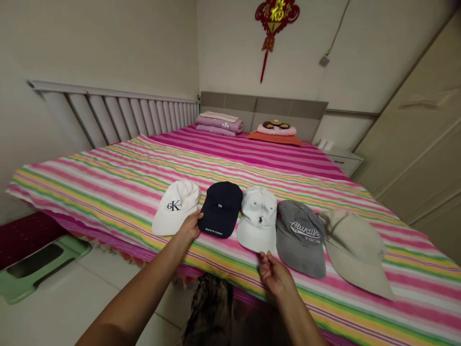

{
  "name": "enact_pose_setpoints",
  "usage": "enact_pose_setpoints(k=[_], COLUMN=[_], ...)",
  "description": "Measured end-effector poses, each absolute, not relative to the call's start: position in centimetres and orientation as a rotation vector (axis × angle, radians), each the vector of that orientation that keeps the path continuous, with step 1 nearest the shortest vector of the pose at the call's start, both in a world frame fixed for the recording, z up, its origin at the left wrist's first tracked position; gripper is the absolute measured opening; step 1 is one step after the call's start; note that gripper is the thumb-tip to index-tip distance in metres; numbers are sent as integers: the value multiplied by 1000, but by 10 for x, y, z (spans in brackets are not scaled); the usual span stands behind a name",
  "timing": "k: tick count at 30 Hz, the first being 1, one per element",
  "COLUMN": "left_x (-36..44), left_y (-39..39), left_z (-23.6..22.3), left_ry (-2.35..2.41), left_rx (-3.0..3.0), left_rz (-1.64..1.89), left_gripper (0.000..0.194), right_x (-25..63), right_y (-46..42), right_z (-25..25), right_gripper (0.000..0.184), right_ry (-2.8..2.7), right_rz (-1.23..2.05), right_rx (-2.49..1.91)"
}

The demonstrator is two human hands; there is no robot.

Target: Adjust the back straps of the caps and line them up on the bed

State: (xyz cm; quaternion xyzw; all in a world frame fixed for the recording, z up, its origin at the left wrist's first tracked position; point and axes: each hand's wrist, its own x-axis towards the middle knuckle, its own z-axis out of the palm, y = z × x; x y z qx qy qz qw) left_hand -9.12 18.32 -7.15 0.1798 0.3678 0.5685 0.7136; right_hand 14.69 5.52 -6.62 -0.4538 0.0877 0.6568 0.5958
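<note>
Five would-be rows aside, several baseball caps lie side by side on the bed. At the left of the row is a white cap (180, 194) with black lettering. Beside it, a navy cap (223, 199) has its brim toward me, and my left hand (189, 227) pinches that brim's left edge. In the middle sits a pale cap (258, 204) with a small dark logo; my right hand (275, 274) grips its brim's front edge between thumb and fingers. A grey cap (302, 240) with white script and a beige cap (356, 250) continue the row rightward.
A striped sheet (108, 178) covers the bed. Folded purple bedding (219, 126) and a pink folded item (277, 129) rest near the headboard (230, 103). A green stool (43, 269) stands on the floor at left; a white nightstand (345, 161) is at right.
</note>
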Motion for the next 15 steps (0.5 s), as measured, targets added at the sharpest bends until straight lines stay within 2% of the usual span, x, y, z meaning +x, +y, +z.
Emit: enact_pose_setpoints(k=[15], left_x=[-92], left_y=[161], left_z=[-72], left_ry=[1131], left_rx=[580], left_rz=[1322], left_gripper=[20], right_x=[149], right_y=[50], right_z=[-62], right_gripper=[22], right_ry=[167], right_rz=[1483], right_rx=[-1083])
